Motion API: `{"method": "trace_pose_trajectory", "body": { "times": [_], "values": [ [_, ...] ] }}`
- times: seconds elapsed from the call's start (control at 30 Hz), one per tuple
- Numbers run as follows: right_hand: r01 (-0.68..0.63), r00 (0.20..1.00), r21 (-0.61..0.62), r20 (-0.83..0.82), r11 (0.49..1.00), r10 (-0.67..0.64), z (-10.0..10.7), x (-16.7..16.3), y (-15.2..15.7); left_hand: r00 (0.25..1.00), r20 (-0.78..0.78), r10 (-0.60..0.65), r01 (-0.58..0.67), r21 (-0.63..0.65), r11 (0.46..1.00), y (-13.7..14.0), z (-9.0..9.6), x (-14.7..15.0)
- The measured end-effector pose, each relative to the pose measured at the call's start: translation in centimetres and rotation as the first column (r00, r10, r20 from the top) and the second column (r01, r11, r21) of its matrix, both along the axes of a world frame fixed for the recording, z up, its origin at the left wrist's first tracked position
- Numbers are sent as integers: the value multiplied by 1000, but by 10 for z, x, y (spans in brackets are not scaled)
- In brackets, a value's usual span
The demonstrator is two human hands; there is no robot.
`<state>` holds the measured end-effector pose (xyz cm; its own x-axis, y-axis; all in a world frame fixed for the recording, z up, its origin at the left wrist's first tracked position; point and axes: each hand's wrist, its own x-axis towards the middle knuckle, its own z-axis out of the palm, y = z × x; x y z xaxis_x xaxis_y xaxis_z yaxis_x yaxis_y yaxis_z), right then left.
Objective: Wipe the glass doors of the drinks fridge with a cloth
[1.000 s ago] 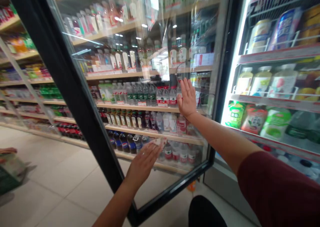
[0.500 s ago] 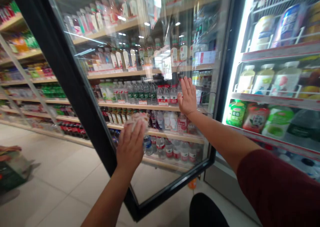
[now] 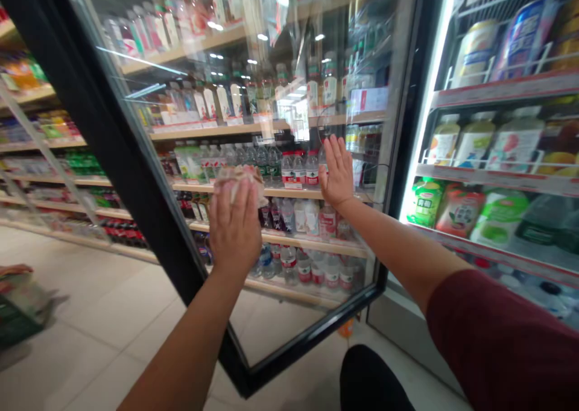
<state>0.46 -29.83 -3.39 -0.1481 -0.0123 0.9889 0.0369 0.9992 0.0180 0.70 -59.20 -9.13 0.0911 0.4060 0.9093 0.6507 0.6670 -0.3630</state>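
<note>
Cloth (image 3: 246, 173), crumpled, between left grip (image 3: 235, 230) and open glass door (image 3: 124, 158)

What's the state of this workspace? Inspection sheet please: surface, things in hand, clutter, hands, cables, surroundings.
Surface: glass pane of an open, black-framed door; reflections across it.
Things in hand: crumpled cloth at the pane, under the left fingers.
Clutter: dark green box-like object on the tiled floor; orange object by the door's lower edge, too blurred to identify.
Hands: left hand, fingers extended, holding the cloth; right hand open, at the pane without cloth.
Cables: thin dark curved line near the right fingertips; wire or reflection, cannot tell.
Surroundings: drink shelves behind the pane; lit drinks fridge at right.
</note>
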Motion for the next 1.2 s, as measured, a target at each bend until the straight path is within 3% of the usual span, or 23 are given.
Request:
{"method": "trace_pose_trajectory", "body": {
  "times": [0.17, 0.23, 0.37, 0.4, 0.5, 0.57, 0.73, 0.87, 1.03, 1.2],
  "values": [
    [-17, 1000, 0, -17, 1000, 17, 0, -1, 1, 991, -68, -112, 83, -331, 940, 4, -14, 2],
    [-23, 1000, -6, -20, 1000, 23, 0, -1, 0, 996, -58, -74, 53, -302, 952, 0, 0, 3],
    [-50, 999, -25, 5, 998, 50, 0, 1, -1, 1000, -23, 21, -22, -51, 998, 0, 36, 1],
    [-59, 998, -29, 10, 998, 59, 0, 1, -2, 999, -33, 12, -14, -51, 999, 4, 39, 0],
    [-74, 997, -29, 1, 997, 74, 0, 1, -1, 995, -70, -67, 49, -234, 971, 16, 39, -2],
    [-70, 997, -21, -14, 997, 70, -1, 0, 0, 994, -63, -90, 68, -285, 956, 18, 42, -3],
    [-52, 999, -13, -4, 999, 52, -1, 1, -1, 1000, -21, -1, -1, -52, 999, 11, 64, -6],
    [-58, 998, -15, -11, 998, 58, -1, 2, -3, 998, -58, -16, 2, -232, 973, 10, 76, -10],
    [-75, 997, -20, -15, 997, 74, -1, 2, 1, 998, 45, 31, -31, -2, 1000, 3, 97, -7],
    [-141, 990, -68, -36, 988, 139, 0, 14, -16, 995, 89, 41, -29, -128, 991, 3, 96, -2]
  ]
}}
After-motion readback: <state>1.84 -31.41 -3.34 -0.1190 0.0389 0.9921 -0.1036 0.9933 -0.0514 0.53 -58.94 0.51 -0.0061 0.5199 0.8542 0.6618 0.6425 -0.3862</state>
